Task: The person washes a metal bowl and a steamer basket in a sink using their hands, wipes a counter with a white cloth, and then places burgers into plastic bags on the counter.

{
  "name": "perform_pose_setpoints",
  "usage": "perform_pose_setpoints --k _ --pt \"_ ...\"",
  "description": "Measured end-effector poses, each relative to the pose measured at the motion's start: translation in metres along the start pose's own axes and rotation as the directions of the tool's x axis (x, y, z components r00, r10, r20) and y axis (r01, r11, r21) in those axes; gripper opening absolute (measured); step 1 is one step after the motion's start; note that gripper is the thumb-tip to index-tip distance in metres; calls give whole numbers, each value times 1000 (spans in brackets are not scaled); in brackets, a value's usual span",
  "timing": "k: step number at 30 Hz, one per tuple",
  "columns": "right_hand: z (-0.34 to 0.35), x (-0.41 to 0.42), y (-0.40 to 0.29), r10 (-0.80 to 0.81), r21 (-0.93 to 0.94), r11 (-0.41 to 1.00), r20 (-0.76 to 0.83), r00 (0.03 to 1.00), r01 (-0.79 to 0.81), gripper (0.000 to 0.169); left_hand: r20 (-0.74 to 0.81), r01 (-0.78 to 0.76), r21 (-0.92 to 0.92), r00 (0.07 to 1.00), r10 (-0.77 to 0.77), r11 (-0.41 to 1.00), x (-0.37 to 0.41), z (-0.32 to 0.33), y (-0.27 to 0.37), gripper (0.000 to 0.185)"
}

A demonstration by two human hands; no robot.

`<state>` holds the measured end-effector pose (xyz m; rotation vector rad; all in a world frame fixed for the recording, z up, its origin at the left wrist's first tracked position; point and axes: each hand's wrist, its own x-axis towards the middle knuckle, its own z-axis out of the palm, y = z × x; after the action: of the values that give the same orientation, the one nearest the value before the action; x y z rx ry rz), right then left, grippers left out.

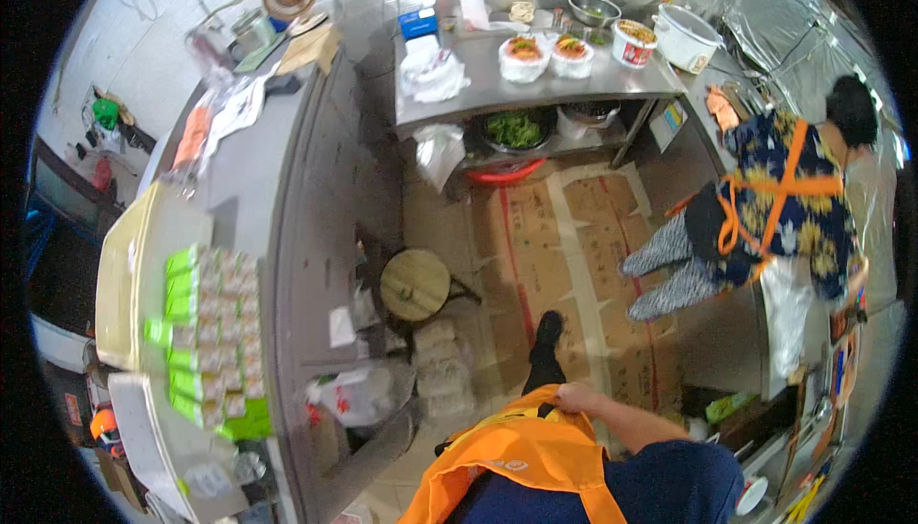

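At the bottom centre my right hand (571, 397) grips the upper edge of an orange apron (527, 452), which spreads across my front over a dark blue top. A yellowish inner side of the cloth shows beside the fingers. My left hand is out of view. One dark shoe (548, 330) of mine rests on flattened cardboard (538, 237) taped to the floor. Left of it stands a round wooden-topped stool (416, 284).
A co-worker (789, 201) with orange straps stands at the right-hand counter. Ahead, a steel table (488, 94) bears two topped white containers, a tub (635, 43) and a white pot (685, 38). Green-ended packs (215, 337) are stacked on the left counter. Leafy greens (514, 129) sit underneath the table.
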<state>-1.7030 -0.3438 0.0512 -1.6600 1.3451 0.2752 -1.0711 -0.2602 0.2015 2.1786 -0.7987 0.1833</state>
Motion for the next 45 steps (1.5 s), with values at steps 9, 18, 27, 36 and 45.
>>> perform_pose_setpoints --k 9,18,27,36,45 --pt "-269 93 135 -115 26 993 37 993 115 24 982 190 141 98 -162 972 -215 287 197 24" --pt "-547 214 242 188 342 939 -614 766 43 37 795 324 -508 534 289 798 -96 631 541 18" --pt "-786 265 358 553 620 702 -785 281 351 37 811 259 -581 259 524 771 -87 859 798 24" --pt "-992 411 461 318 319 937 -947 30 141 79 915 428 -310 376 145 849 -96 891 845 26" --pt "-1018 442 453 329 346 889 -938 107 299 53 913 481 -104 394 -108 871 -136 849 830 28"
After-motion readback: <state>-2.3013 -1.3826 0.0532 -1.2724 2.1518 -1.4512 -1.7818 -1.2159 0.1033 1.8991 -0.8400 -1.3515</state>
